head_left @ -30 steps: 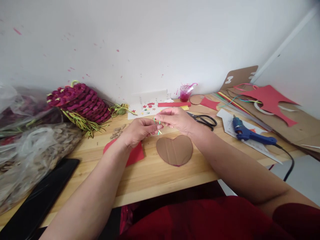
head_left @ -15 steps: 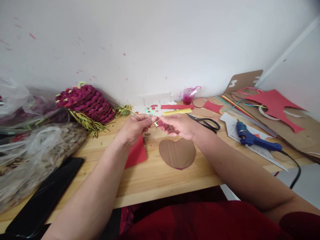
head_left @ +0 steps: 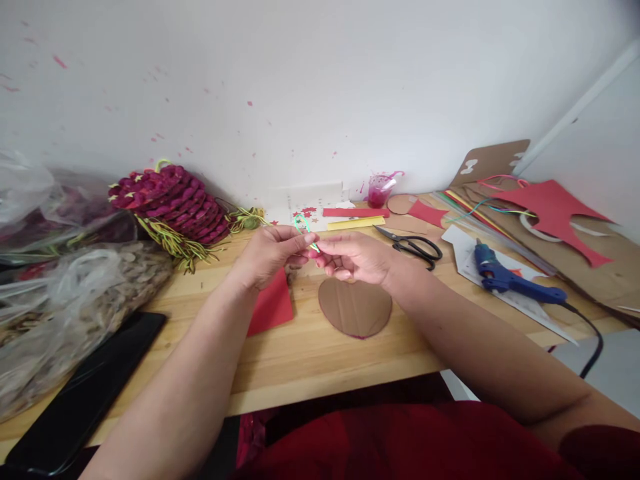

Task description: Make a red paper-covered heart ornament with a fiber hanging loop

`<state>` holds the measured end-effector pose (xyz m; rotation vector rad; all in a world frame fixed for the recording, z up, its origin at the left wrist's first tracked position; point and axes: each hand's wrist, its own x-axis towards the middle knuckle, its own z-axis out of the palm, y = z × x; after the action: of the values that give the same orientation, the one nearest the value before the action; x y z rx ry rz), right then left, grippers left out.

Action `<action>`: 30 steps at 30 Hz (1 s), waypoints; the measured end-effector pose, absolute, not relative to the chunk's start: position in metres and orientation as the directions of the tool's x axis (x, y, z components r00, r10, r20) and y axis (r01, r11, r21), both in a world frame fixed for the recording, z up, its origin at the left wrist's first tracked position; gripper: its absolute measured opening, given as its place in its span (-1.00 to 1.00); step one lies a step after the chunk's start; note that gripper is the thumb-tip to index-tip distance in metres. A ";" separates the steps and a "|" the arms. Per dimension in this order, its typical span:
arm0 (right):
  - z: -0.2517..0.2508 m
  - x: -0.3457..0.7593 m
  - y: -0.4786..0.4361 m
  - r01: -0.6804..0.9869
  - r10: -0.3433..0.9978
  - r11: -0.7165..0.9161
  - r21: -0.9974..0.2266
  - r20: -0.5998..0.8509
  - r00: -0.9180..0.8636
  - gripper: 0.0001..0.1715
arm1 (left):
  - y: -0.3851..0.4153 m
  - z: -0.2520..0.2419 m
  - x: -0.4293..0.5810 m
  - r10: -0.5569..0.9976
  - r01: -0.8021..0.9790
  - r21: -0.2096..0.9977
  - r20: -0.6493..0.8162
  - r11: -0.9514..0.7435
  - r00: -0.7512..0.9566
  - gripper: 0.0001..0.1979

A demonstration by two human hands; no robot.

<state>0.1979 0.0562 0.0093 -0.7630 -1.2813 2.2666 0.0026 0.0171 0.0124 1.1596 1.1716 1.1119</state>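
Observation:
My left hand and my right hand meet above the wooden table, fingertips pinched together on a thin green cord bent into a small loop that sticks up between them. Below the hands lies a brown cardboard heart. A red paper piece lies under my left wrist.
Black scissors and a blue glue gun with its cable lie to the right, beside red and brown card sheets. A magenta woven piece sits at back left. Plastic bags and a black tray fill the left. A pink cup stands by the wall.
The cord's loose ends showed below my fingers a second ago; now it stands as a loop above them. My hands have stayed close together, shifting slightly.

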 end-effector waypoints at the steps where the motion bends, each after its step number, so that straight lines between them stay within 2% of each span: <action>1: 0.010 0.198 0.056 -0.086 0.600 -0.486 -0.870 -0.261 -0.756 -0.82 | 0.017 0.013 0.003 0.995 -0.018 0.997 -0.072 0.073 0.070 -0.63; 12: 0.009 0.195 0.054 -0.036 0.621 -0.449 -0.893 -0.282 -0.731 -0.83 | 0.014 0.014 0.008 0.999 0.055 0.998 -0.022 0.020 0.045 -0.63; 20: 0.007 0.192 0.053 -0.037 0.648 -0.425 -0.905 -0.275 -0.710 -0.85 | 0.012 0.012 0.013 1.000 0.043 0.999 -0.001 0.000 0.029 -0.65; 23: 0.006 0.191 0.053 -0.039 0.660 -0.403 -0.914 -0.261 -0.704 -0.84 | 0.012 0.012 0.016 0.999 0.001 0.999 -0.038 0.037 0.013 -0.62; 27: 0.004 0.190 0.053 -0.068 0.715 -0.338 -0.939 -0.209 -0.667 -0.79 | 0.013 0.013 0.016 0.994 -0.040 0.994 -0.105 0.104 -0.008 -0.52; 30: 0.003 0.190 0.053 -0.069 0.782 -0.272 -0.960 -0.179 -0.597 -0.83 | 0.014 0.012 0.014 0.996 0.007 0.996 -0.086 0.086 -0.029 -0.52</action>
<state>0.1903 0.0531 0.0026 -0.9020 -1.4008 1.9218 0.0139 0.0142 0.0124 1.1380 1.2758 1.1615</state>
